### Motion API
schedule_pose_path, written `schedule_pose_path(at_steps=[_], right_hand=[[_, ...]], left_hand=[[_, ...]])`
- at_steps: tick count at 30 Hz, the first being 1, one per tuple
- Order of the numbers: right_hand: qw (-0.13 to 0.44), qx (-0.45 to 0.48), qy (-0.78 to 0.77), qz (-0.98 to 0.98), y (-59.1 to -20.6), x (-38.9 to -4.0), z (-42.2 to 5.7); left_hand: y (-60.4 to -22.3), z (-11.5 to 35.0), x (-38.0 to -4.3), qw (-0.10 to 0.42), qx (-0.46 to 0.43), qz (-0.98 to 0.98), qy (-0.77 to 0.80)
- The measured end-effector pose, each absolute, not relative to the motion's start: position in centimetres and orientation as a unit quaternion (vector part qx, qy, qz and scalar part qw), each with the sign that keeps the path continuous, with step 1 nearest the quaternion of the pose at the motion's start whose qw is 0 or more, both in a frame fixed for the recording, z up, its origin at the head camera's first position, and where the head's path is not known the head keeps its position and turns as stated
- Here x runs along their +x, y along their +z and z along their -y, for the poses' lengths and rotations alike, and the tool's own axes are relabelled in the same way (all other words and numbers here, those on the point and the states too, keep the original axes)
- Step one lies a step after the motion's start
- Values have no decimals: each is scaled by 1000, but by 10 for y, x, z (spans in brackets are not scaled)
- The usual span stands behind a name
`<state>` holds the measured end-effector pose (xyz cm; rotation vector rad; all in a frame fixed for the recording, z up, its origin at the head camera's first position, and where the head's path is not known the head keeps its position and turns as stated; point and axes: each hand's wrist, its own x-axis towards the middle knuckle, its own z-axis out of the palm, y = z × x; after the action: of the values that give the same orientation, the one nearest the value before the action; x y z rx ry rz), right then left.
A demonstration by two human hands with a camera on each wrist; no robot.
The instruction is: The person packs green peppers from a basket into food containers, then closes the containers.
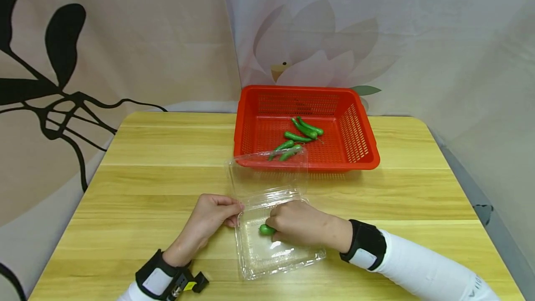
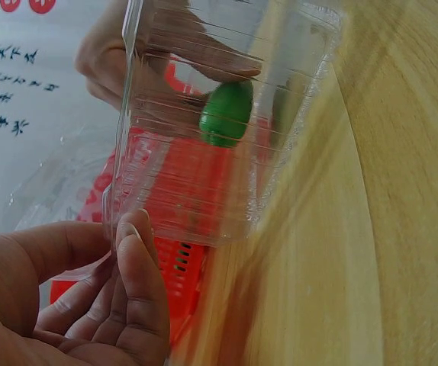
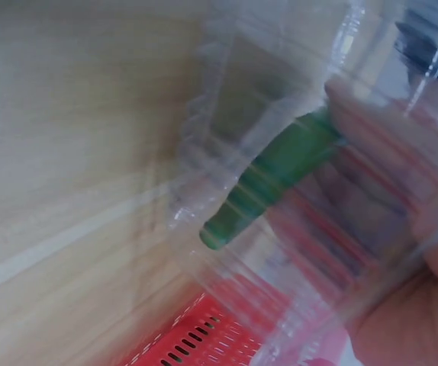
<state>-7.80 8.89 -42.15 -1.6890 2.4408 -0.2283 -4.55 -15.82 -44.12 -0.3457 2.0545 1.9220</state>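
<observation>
A clear plastic clamshell box (image 1: 257,261) lies with its lid (image 1: 267,178) folded back, the lid's far edge overlapping the red basket in the head view. At the box's left side, my left hand (image 1: 209,217) pinches the rim between thumb and fingers, as the left wrist view also shows. Over the box's tray, my right hand (image 1: 298,222) holds a green chili pepper (image 1: 266,230) between curled fingers and thumb. One rounded end of it pokes out to the left. Seen through the plastic in the right wrist view, the same pepper (image 3: 268,179) tapers away from the fingers.
Behind the box stands a red perforated basket (image 1: 372,154) with several green chili peppers (image 1: 308,130) on its bottom. Both sit on a light wood-grain table (image 1: 175,152). A printed cloth (image 1: 167,36) hangs behind the table.
</observation>
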Motion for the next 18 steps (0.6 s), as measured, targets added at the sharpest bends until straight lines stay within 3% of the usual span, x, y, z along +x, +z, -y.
schedule_pose_path(at_steps=[18], right_hand=[[43, -580, -54, -812, -425, -76, -89]], left_hand=[[-439, 158, -44, 153, -115, -714, 673]])
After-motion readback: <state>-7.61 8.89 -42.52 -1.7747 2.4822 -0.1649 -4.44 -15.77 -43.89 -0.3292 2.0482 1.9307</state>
